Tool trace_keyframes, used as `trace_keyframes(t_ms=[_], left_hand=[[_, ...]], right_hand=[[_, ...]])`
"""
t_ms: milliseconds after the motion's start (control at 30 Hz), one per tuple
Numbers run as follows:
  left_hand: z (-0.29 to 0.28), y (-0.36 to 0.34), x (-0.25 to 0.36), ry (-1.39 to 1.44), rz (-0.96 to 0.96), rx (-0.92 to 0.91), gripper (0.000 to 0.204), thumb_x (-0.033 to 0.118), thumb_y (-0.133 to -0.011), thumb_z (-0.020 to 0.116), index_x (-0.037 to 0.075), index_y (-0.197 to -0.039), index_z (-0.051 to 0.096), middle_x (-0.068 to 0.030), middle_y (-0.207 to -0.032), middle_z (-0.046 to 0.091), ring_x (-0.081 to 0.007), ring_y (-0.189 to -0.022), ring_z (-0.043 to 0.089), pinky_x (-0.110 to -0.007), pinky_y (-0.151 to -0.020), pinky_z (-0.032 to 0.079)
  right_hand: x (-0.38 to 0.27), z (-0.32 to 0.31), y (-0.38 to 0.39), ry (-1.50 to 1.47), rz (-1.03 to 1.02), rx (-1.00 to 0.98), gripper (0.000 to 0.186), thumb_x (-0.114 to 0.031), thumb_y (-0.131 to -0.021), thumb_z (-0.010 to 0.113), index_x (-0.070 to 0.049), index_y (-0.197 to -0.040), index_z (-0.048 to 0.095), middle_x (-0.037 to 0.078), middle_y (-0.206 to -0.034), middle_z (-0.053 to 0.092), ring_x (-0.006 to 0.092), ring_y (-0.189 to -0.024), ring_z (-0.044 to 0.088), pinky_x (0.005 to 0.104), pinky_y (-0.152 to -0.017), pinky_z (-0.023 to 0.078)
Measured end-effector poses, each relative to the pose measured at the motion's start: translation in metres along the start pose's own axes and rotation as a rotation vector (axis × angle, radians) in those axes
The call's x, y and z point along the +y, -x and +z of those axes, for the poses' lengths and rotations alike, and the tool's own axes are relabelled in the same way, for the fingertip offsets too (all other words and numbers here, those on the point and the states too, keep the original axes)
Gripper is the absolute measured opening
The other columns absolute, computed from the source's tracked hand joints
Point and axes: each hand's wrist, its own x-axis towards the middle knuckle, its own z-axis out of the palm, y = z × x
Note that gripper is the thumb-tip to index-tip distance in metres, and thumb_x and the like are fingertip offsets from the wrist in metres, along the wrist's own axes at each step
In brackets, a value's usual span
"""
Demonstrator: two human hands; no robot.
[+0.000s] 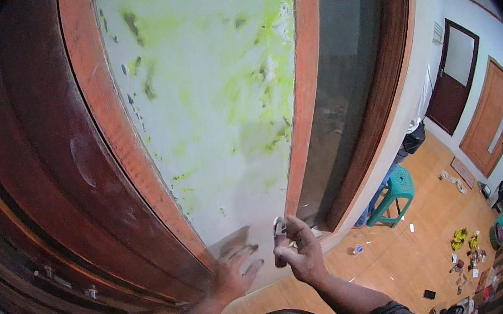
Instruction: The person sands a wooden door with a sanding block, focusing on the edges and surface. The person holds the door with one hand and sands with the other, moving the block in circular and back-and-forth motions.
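Note:
My right hand [304, 254] is closed, thumb and fingers pinching a small reddish-brown strip [280, 239]. Its upper end curls into a pale, shiny loop; I cannot make out exactly what it is. Beside it, my left hand [236, 275] has its fingers apart and holds nothing. Both hands are in front of the lower part of a pale wall panel [210, 124] blotched with yellow-green and dark patches. Whether the left fingertips touch the panel, I cannot tell. Orange-red frame strips [301, 88] border the panel on both sides.
Dark brown wood [43, 151] rises at the left. A dark glass pane [347, 63] stands right of the panel. Farther right are a green plastic stool [398, 186], bananas [459, 238], a phone [429, 294] and scattered small items on the orange tiled floor [372, 268].

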Motion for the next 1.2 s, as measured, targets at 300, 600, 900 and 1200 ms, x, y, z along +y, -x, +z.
trace_keyframes(t_ms=[300,600,900,1200], left_hand=[[-0.125,-0.135,0.052,-1.096,0.498,0.284,0.072,0.039,-0.088,0.072,0.01,-0.151,0.053,-0.0121,-0.165,0.039,-0.0345,-0.154,0.032,-0.067,-0.124,0.015],[-0.142,-0.165,0.08,-1.19,0.453,0.368,0.087,0.059,-0.084,0.069,0.01,-0.153,0.05,-0.0132,-0.167,0.035,-0.0386,-0.155,0.026,-0.07,-0.123,0.013],[-0.084,-0.116,0.022,-1.256,0.667,-0.125,0.072,0.045,-0.085,0.071,0.016,-0.15,0.056,-0.0038,-0.161,0.044,-0.0242,-0.148,0.037,-0.063,-0.117,0.028],[-0.123,-0.146,0.068,-1.192,0.696,-0.164,0.072,0.037,-0.091,0.067,0.015,-0.157,0.047,-0.0015,-0.166,0.04,-0.0201,-0.154,0.031,-0.056,-0.126,0.021]], right_hand=[[-0.004,0.003,-0.034,0.286,-0.337,0.103,0.076,-0.019,-0.08,0.086,0.002,-0.146,0.054,0.02,-0.133,0.063,0.0318,-0.122,0.061,0.042,-0.108,0.047],[-0.012,0.014,-0.052,0.369,-0.635,0.229,0.076,-0.02,-0.08,0.088,0.002,-0.145,0.055,0.02,-0.13,0.063,0.0313,-0.115,0.063,0.0399,-0.099,0.052],[0.011,0.018,-0.051,0.331,-0.563,0.316,0.073,-0.018,-0.079,0.088,0.002,-0.143,0.057,0.019,-0.127,0.063,0.03,-0.109,0.063,0.0393,-0.093,0.053],[0.025,0.027,-0.016,0.293,-0.451,0.284,0.072,-0.018,-0.078,0.088,0.001,-0.141,0.059,0.02,-0.128,0.063,0.0323,-0.11,0.065,0.0408,-0.093,0.054]])
